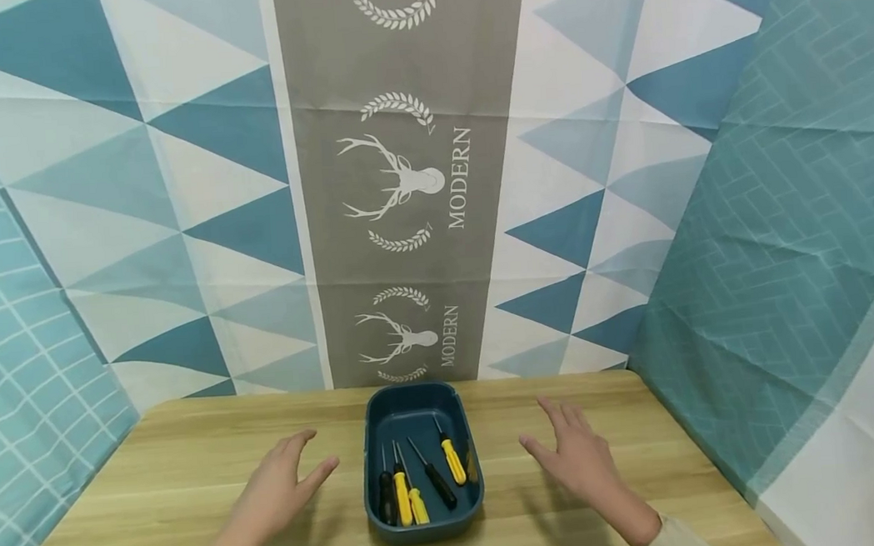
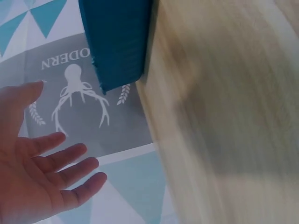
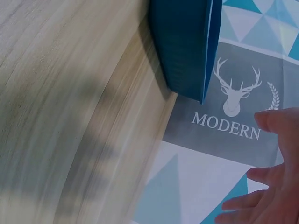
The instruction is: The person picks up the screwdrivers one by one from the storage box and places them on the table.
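A dark blue plastic bin (image 1: 426,531) stands on the wooden table, between the two hands. Inside it lie several screwdrivers: a black one (image 1: 442,486), another black one (image 1: 387,497) at the left wall, and yellow-handled ones, with one yellow screwdriver (image 1: 453,461) apart on the right. My left hand (image 1: 277,487) hovers left of the bin, thumb and fingers spread, holding nothing. On the other side my right hand (image 1: 579,456) is also held above the table, fingers extended and nothing in it. Both wrist views show the bin's outer wall (image 2: 119,42) apart from the fingers.
The wood-grain table (image 1: 214,437) reaches back to a patterned cloth backdrop (image 1: 406,266) with deer prints. A blue checked cloth (image 1: 22,373) hangs at the left side, a teal cloth (image 1: 788,243) at the right.
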Available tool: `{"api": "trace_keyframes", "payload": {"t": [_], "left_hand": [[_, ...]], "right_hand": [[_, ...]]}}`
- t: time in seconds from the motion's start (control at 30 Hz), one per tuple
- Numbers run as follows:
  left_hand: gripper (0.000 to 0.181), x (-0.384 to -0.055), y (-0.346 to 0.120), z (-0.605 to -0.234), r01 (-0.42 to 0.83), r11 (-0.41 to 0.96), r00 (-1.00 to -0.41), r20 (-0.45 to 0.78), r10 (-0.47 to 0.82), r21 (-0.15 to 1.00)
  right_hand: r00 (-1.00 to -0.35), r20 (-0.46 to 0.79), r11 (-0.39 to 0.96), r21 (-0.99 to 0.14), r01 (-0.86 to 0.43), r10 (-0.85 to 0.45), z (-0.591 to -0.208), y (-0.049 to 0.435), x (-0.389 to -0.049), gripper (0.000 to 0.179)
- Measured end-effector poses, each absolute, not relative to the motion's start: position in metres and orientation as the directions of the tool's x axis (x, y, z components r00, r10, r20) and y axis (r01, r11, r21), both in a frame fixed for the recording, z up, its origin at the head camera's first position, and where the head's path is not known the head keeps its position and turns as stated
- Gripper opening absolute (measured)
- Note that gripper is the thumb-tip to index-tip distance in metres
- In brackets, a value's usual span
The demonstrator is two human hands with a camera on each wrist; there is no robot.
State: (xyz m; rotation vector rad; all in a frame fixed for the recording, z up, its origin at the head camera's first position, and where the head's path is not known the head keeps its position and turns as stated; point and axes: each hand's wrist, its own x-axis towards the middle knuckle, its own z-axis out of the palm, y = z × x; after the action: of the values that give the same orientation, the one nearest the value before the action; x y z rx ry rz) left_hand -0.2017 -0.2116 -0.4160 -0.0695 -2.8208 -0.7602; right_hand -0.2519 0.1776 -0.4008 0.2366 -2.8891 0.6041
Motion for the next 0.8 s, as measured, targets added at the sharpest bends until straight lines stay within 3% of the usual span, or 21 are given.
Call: {"api": "trace_keyframes", "payload": {"t": [0.13, 0.47, 0.8], "left_hand": [[0.074, -0.206, -0.209, -0.419, 0.099, 0.833, -0.976, 0.216, -0.025, 0.545], [0.055, -0.215, -0.194, -0.425, 0.022, 0.651, -0.984, 0.132, -0.12, 0.759], [0.051, -0.223, -0.177, -0.439, -0.038, 0.518, -0.992, 0.031, -0.124, 0.854]], "right_hand": [[-0.96, 0.256, 0.866, -0.448, -0.224, -0.116, -0.4, 0.176, -0.254, 0.061], [-0.984, 0.169, 0.71, -0.687, -0.152, -0.047, -0.399, 0.174, -0.256, 0.048], [-0.99, 0.137, 0.629, -0.768, -0.122, -0.025, -0.403, 0.178, -0.261, 0.038]]}}
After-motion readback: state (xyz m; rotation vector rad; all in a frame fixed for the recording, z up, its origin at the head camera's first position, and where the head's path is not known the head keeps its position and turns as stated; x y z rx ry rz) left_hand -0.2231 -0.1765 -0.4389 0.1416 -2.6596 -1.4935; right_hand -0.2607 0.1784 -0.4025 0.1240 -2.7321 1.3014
